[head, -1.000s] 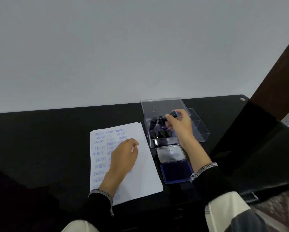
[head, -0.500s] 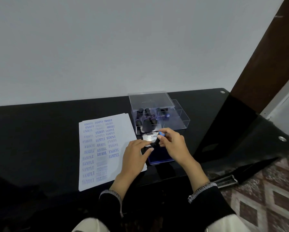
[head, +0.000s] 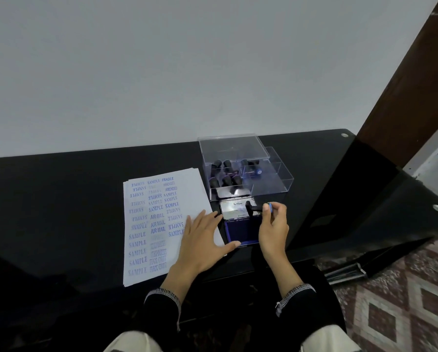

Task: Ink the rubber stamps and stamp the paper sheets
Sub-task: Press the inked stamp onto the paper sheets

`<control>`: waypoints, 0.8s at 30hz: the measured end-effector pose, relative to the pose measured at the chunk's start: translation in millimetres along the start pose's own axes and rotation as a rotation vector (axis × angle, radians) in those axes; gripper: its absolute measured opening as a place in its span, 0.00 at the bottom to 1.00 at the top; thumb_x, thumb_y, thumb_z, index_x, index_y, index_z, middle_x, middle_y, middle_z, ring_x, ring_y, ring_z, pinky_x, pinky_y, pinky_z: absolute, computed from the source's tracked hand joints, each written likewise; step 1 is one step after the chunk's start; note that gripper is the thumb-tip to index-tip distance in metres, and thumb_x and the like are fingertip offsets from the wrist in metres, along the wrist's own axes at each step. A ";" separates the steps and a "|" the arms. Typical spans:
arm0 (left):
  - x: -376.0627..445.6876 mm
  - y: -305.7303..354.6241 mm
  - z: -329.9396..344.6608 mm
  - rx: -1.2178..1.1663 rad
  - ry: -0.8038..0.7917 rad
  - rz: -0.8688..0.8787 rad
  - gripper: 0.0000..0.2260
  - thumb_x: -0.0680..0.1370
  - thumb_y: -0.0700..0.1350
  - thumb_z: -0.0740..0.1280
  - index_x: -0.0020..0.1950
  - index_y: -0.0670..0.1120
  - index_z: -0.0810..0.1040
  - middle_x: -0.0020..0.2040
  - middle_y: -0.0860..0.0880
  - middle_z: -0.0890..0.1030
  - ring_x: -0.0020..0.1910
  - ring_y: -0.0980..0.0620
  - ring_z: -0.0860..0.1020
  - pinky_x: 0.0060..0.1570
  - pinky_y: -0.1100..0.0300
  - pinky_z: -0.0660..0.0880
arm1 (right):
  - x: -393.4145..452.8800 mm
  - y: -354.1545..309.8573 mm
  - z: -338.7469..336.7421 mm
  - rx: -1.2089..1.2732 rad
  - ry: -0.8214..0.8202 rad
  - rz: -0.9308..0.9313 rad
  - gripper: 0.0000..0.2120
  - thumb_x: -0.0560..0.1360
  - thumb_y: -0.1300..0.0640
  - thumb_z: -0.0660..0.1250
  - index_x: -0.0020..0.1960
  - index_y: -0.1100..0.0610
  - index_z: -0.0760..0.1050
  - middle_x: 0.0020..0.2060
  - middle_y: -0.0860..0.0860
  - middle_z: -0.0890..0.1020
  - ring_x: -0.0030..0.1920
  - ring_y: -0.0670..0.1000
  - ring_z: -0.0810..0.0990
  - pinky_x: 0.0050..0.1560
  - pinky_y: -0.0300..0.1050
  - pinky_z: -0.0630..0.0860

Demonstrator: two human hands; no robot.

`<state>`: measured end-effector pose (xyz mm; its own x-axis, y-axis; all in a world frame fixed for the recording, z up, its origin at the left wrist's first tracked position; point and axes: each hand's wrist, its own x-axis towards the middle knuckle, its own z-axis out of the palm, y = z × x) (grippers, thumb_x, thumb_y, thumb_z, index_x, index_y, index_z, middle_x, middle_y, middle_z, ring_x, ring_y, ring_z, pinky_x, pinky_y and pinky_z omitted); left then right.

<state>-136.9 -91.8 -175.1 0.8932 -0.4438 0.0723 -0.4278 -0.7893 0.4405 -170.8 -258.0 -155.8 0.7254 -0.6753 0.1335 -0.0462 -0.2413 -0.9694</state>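
1. The right forearm reaches forward from a dark sleeve with a white-trimmed cuff, and the right hand point(head: 273, 226) is raised over the ink pad point(head: 240, 231) with its wrist bent
2. Its grip is clenched round a rubber stamp point(head: 258, 208): thumb and fingertips pinch the blue-capped handle end, and the black stamp body points left from the grip, lying over the pad's open silver lid point(head: 235, 210)
3. The left hand point(head: 202, 240) lies flat, fingers straight and spread, grasping nothing; its palm rests on the right edge of the paper sheets point(head: 162, 224) and its fingertips reach the left side of the ink pad
4. The blue pad surface sits between the two hands, just below the right grip
5. Beyond the right grip stands a clear plastic box point(head: 245, 168) holding more black stamps, on the black counter point(head: 60, 199)
6. The lid reads "Artline"; the paper, left of the left hand, shows blue prints: SAMPLE, FRAGILE, AMENDED, AIR MAIL, and some upside down or too faint to read
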 end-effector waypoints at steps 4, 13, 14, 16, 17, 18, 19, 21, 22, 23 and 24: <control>2.4 -3.9 -2.5 -0.011 -0.016 0.028 0.44 0.67 0.76 0.59 0.77 0.54 0.59 0.77 0.57 0.59 0.77 0.56 0.49 0.76 0.52 0.38 | 1.6 1.2 3.6 0.050 0.043 0.021 0.06 0.81 0.52 0.58 0.53 0.54 0.69 0.42 0.48 0.78 0.38 0.41 0.75 0.38 0.25 0.70; 2.5 -6.3 -6.5 -0.085 -0.018 0.028 0.44 0.68 0.71 0.67 0.76 0.52 0.58 0.77 0.53 0.60 0.77 0.55 0.53 0.74 0.58 0.45 | -5.3 -0.1 10.6 0.043 0.014 0.009 0.07 0.81 0.53 0.59 0.53 0.56 0.70 0.41 0.48 0.77 0.38 0.43 0.75 0.37 0.25 0.70; 1.7 -6.3 -7.1 -0.095 -0.024 0.030 0.44 0.68 0.71 0.67 0.77 0.51 0.58 0.77 0.54 0.59 0.77 0.55 0.53 0.75 0.58 0.45 | -4.7 -0.8 9.8 0.040 0.002 0.010 0.07 0.81 0.53 0.59 0.54 0.57 0.70 0.41 0.49 0.78 0.38 0.43 0.75 0.37 0.25 0.70; 0.8 -6.6 -8.4 -0.123 -0.043 0.033 0.45 0.69 0.71 0.66 0.78 0.51 0.56 0.78 0.55 0.56 0.77 0.56 0.52 0.75 0.57 0.47 | -3.1 -3.7 7.4 0.015 -0.030 -0.007 0.07 0.81 0.53 0.59 0.55 0.56 0.70 0.43 0.50 0.79 0.38 0.42 0.75 0.37 0.25 0.69; 0.6 -7.1 -9.8 -0.143 -0.049 0.028 0.44 0.69 0.71 0.65 0.78 0.51 0.55 0.78 0.55 0.54 0.77 0.57 0.51 0.75 0.57 0.49 | -2.0 -5.9 6.2 -0.009 -0.054 -0.030 0.07 0.81 0.53 0.60 0.56 0.55 0.70 0.43 0.50 0.79 0.39 0.42 0.76 0.37 0.24 0.69; 0.3 -8.7 -11.8 -0.158 -0.053 0.027 0.43 0.70 0.70 0.65 0.78 0.52 0.54 0.79 0.56 0.53 0.77 0.57 0.51 0.75 0.57 0.50 | -0.9 -8.9 5.1 -0.039 -0.089 -0.060 0.06 0.81 0.54 0.59 0.57 0.54 0.70 0.43 0.49 0.80 0.40 0.42 0.76 0.38 0.24 0.68; 0.2 -11.0 -13.8 -0.157 -0.060 0.037 0.42 0.71 0.69 0.65 0.78 0.52 0.55 0.78 0.57 0.53 0.77 0.58 0.50 0.75 0.57 0.50 | 0.5 -11.7 4.1 -0.078 -0.136 -0.096 0.06 0.81 0.54 0.59 0.56 0.53 0.71 0.42 0.49 0.80 0.40 0.44 0.77 0.37 0.25 0.69; -0.7 -17.4 -17.2 -0.113 -0.084 0.083 0.37 0.73 0.68 0.64 0.77 0.54 0.59 0.78 0.57 0.55 0.77 0.58 0.48 0.75 0.57 0.45 | 3.2 -16.2 2.9 -0.172 -0.245 -0.165 0.06 0.81 0.56 0.59 0.56 0.54 0.73 0.40 0.51 0.79 0.39 0.48 0.77 0.36 0.30 0.70; -1.4 -20.3 -17.9 -0.100 -0.097 0.101 0.36 0.73 0.68 0.64 0.77 0.55 0.60 0.78 0.57 0.56 0.77 0.58 0.47 0.75 0.57 0.43 | 4.4 -17.8 2.0 -0.216 -0.286 -0.185 0.07 0.81 0.56 0.59 0.56 0.55 0.73 0.41 0.51 0.79 0.40 0.50 0.77 0.36 0.31 0.70; -2.3 -22.1 -17.7 -0.103 -0.104 0.109 0.35 0.73 0.68 0.65 0.76 0.56 0.61 0.78 0.57 0.57 0.77 0.58 0.48 0.75 0.57 0.41 | 5.7 -19.0 0.9 -0.252 -0.310 -0.196 0.07 0.81 0.57 0.59 0.57 0.56 0.73 0.42 0.51 0.79 0.41 0.50 0.78 0.37 0.30 0.70; -3.2 -22.6 -16.0 -0.116 -0.105 0.107 0.35 0.72 0.69 0.65 0.75 0.57 0.62 0.77 0.57 0.58 0.77 0.58 0.48 0.75 0.57 0.40 | 6.6 -20.7 -0.5 -0.278 -0.324 -0.206 0.07 0.81 0.58 0.59 0.57 0.57 0.73 0.42 0.51 0.78 0.42 0.50 0.78 0.37 0.30 0.70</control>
<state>-127.8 -65.8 -171.0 0.8215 -0.5693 0.0330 -0.4953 -0.6837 0.5359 -165.5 -257.8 -134.8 0.9135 -0.3525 0.2029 -0.0294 -0.5547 -0.8315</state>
